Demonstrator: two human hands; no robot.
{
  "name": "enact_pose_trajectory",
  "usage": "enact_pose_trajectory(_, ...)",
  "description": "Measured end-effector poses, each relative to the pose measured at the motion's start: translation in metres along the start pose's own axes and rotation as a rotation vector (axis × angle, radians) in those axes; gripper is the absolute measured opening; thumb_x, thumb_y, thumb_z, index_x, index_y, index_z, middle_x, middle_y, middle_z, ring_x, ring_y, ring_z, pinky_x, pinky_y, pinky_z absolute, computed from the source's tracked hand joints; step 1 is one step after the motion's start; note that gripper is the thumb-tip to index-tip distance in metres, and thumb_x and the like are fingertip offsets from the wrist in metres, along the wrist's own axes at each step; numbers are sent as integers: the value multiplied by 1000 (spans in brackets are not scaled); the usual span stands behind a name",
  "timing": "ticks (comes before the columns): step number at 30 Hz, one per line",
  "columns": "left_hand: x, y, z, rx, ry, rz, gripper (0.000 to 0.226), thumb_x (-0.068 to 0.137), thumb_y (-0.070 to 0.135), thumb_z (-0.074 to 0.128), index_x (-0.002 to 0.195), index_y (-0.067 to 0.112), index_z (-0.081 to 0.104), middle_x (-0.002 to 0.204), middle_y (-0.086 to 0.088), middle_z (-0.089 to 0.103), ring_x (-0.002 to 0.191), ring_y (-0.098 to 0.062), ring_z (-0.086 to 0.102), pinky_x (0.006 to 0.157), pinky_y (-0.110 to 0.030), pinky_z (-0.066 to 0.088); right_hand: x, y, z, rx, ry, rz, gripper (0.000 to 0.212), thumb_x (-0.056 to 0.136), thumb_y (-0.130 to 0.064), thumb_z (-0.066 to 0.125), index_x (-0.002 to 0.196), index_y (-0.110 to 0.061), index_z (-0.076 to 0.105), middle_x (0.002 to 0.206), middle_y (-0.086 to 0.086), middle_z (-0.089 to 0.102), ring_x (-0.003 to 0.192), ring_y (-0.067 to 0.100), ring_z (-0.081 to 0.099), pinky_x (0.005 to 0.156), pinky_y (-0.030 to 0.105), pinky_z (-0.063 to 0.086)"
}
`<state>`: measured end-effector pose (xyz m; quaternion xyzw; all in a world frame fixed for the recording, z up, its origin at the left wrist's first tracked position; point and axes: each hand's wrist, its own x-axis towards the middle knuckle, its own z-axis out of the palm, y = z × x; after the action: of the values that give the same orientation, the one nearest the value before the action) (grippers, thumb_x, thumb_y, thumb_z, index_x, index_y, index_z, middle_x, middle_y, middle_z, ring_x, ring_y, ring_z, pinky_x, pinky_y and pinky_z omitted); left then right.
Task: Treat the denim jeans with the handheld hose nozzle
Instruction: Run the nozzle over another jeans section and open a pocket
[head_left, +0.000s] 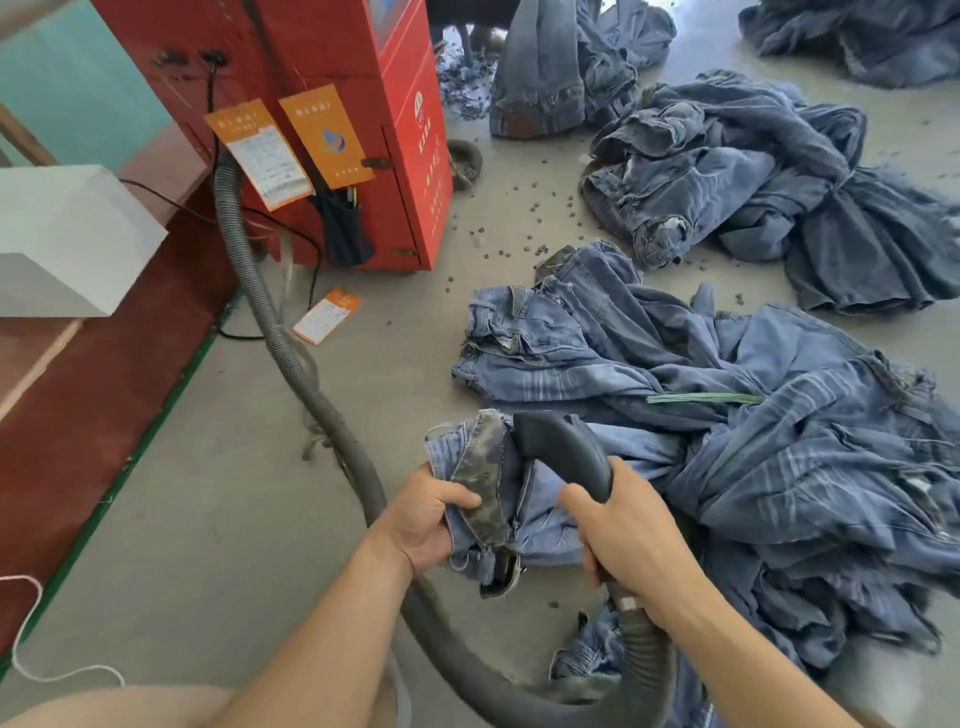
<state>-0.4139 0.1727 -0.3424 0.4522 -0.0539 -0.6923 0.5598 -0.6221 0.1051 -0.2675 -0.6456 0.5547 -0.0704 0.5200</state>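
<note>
My left hand (427, 522) grips the waistband end of a pair of light blue denim jeans (535, 509), with a dirty grey strip of fabric under my thumb. My right hand (626, 535) holds the black curved hose nozzle (563, 449), whose mouth sits against the denim just right of that strip. The nozzle's grey ribbed hose (291, 358) loops under my arms and runs up to the red machine (332, 104). The rest of the jeans trails right into a heap on the floor.
A big pile of blue jeans (779, 441) lies right of my hands, with more heaps (753, 171) behind it. Small dark pellets litter the concrete floor. An orange tag (326, 315) lies near the machine, and a white box (67, 239) sits at left.
</note>
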Motion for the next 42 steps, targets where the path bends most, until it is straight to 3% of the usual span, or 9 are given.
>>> enact_pose_trajectory(5,2,0,6,52,33,-6,57,81,-28,37,110,1,76,118,-33,68,105,-47,69,88,-60,59,-21,4,4,-84,-33,13,19,83,-42,55,91,-25,51,52,0,61,41,21,61,46,32,49)
enact_pose_trajectory(7,-1,-1,5,62,38,-15,57,81,-29,37,107,2,77,112,-31,70,100,-46,71,82,-56,62,-8,-7,5,-101,-43,-18,16,86,-38,57,93,-23,52,52,-1,62,39,21,62,42,29,46)
enact_pose_trajectory(13,-9,-10,4,89,14,-40,55,72,-23,48,113,1,75,119,-31,70,106,-47,71,80,-54,62,16,-14,-30,176,18,36,17,94,-23,58,102,-8,53,55,10,56,43,27,53,50,39,48)
enact_pose_trajectory(18,-3,-7,1,111,55,-9,54,79,-30,40,117,-5,69,121,-36,67,109,-52,67,92,-61,57,-16,-6,-7,-47,-145,-17,19,85,-37,58,95,-21,55,52,5,63,37,24,57,45,32,45)
enact_pose_trajectory(24,-8,-9,1,71,11,-25,55,70,-22,49,114,0,74,121,-33,68,106,-48,70,82,-55,62,11,-15,-24,124,28,28,15,93,-23,57,99,-10,53,64,11,58,43,28,55,48,36,47)
enact_pose_trajectory(29,-1,-5,0,10,5,5,56,72,-22,47,118,-2,72,118,-32,69,106,-47,70,84,-56,60,-18,-2,-2,-176,-52,2,18,83,-43,58,91,-28,51,62,1,67,43,17,61,44,27,44)
enact_pose_trajectory(34,-3,-8,-1,19,-32,-22,65,68,-17,53,131,-5,62,130,-33,64,115,-51,65,88,-58,58,20,-14,-8,-76,86,4,17,93,-32,58,97,-17,51,63,5,66,47,25,64,45,29,47)
enact_pose_trajectory(39,11,-2,10,151,233,47,39,70,12,89,106,0,79,108,-24,75,97,-37,74,94,-53,58,-18,6,-18,-91,29,-21,14,90,-35,59,91,-25,49,52,4,62,40,21,59,49,39,53)
enact_pose_trajectory(42,15,-1,12,173,312,71,15,87,12,78,100,5,82,107,-23,76,96,-34,74,97,-55,57,-34,11,-15,-181,15,-22,15,88,-42,59,91,-30,51,55,2,64,45,17,60,53,35,52)
